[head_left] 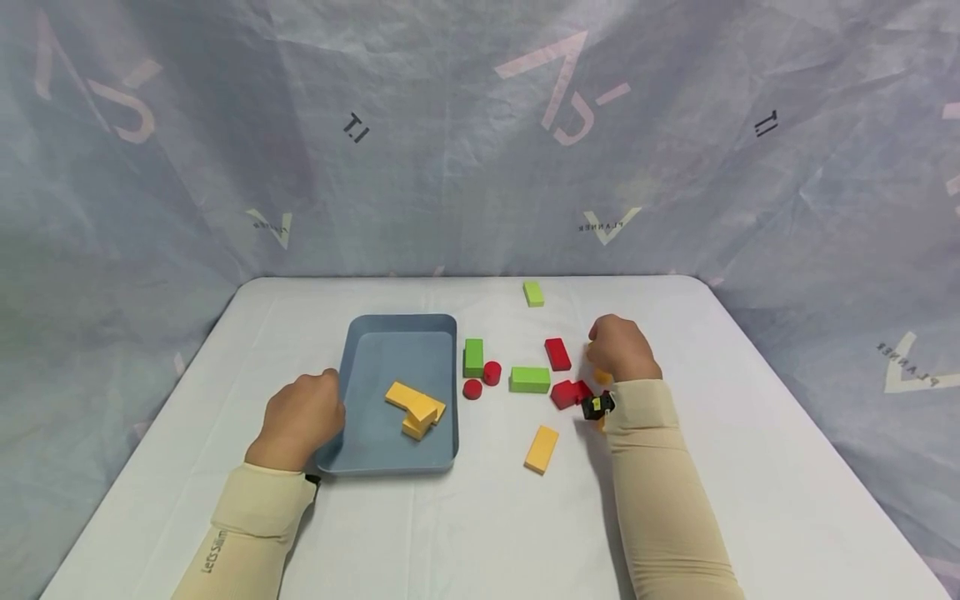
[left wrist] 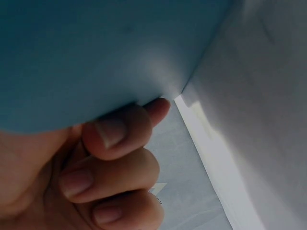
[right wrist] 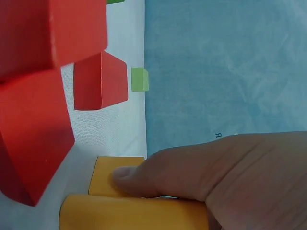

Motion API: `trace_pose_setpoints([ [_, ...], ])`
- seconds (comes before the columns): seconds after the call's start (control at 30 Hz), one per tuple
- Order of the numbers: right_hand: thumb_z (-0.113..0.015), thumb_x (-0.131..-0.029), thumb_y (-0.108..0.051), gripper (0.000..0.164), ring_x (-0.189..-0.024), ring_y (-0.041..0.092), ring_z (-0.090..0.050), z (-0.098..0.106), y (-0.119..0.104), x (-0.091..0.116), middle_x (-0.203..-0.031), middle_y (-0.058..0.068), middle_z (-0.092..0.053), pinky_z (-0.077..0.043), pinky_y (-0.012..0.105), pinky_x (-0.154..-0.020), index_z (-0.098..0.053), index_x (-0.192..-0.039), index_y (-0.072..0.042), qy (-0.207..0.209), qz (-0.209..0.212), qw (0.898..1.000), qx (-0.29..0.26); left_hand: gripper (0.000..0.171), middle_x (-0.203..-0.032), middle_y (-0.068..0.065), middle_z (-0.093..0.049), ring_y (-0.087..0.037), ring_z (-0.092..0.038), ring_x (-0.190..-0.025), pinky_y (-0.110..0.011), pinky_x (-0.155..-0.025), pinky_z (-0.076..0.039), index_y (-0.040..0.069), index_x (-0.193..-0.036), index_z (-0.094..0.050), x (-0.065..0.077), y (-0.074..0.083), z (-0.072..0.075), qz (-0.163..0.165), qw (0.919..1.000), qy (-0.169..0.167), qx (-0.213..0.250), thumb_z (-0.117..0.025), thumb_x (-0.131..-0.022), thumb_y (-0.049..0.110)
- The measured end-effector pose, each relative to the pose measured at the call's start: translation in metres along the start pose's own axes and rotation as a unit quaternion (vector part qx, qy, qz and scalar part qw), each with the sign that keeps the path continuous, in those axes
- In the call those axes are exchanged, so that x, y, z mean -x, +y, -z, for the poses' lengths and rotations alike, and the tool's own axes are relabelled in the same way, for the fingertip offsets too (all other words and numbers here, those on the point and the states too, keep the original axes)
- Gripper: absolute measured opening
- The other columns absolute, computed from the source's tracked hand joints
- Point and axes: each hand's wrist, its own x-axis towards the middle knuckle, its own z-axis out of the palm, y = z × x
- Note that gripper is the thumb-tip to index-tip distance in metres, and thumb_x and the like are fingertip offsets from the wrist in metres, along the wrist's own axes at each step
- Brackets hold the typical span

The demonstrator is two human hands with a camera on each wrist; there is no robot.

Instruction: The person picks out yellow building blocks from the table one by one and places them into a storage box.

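My left hand (head_left: 303, 417) grips the left side of a blue-grey tray (head_left: 397, 354); in the left wrist view its fingers (left wrist: 120, 175) curl at the tray's edge. Several yellow blocks (head_left: 422, 411) lie together inside the tray. Over on the right, my right hand (head_left: 622, 346) pinches a yellow block (right wrist: 103, 175); the thumb lies on its face and the other fingers are hidden. A rounded yellow block (right wrist: 134, 213) is close in front of the thumb. Red blocks (right wrist: 100, 81) stand beside that hand.
Between tray and right hand lie green blocks (head_left: 530, 380), small red round pieces (head_left: 472, 389) and a red block (head_left: 557, 354). One yellow block (head_left: 542, 450) lies nearer the front. A light green block (head_left: 533, 293) is by the table's far edge, before a grey cloth backdrop (head_left: 465, 192).
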Motion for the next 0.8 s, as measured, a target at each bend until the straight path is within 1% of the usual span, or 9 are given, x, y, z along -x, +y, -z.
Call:
trace_pose_setpoints([
  [0.17, -0.065, -0.093, -0.011, 0.032, -0.091, 0.031, -0.062, 0.000, 0.002, 0.000, -0.118, 0.020, -0.068, -0.053, 0.039, -0.076, -0.067, -0.123, -0.001, 0.006, 0.003, 1.000, -0.001, 0.021, -0.072, -0.016, -0.066, -0.021, -0.055, -0.054, -0.035, -0.046, -0.044, -0.011, -0.106, -0.065, 0.000, 0.000, 0.000, 0.000, 1.0000, -0.002, 0.001, -0.064, -0.090, 0.001],
  [0.4, -0.066, -0.094, -0.012, 0.031, -0.092, 0.032, -0.062, 0.004, 0.000, 0.003, -0.117, 0.020, -0.067, -0.053, 0.040, -0.075, -0.066, -0.123, -0.002, 0.003, -0.004, 1.000, -0.012, 0.018, -0.069, -0.014, -0.064, -0.021, -0.055, -0.053, -0.035, -0.045, -0.043, -0.010, -0.103, -0.064, 0.000, 0.000, 0.000, -0.007, 1.0000, 0.002, -0.001, -0.063, -0.089, 0.001],
  [0.57, -0.067, -0.094, -0.014, 0.030, -0.093, 0.032, -0.062, 0.005, -0.001, 0.004, -0.116, 0.019, -0.066, -0.053, 0.040, -0.075, -0.065, -0.122, -0.003, 0.004, -0.005, 1.000, -0.013, 0.016, -0.068, -0.013, -0.063, -0.022, -0.053, -0.053, -0.035, -0.044, -0.041, -0.009, -0.101, -0.065, -0.001, -0.002, 0.000, -0.003, 1.0000, -0.002, 0.004, -0.062, -0.089, 0.001],
  [0.8, -0.069, -0.094, -0.015, 0.030, -0.089, 0.031, -0.062, 0.011, -0.002, 0.004, -0.116, 0.019, -0.066, -0.052, 0.038, -0.072, -0.066, -0.121, -0.004, 0.018, 0.004, 1.000, -0.016, 0.016, -0.067, -0.013, -0.062, -0.022, -0.053, -0.053, -0.035, -0.044, -0.041, -0.009, -0.101, -0.064, -0.002, -0.003, 0.001, -0.008, 0.9999, 0.002, 0.010, -0.061, -0.089, 0.000],
])
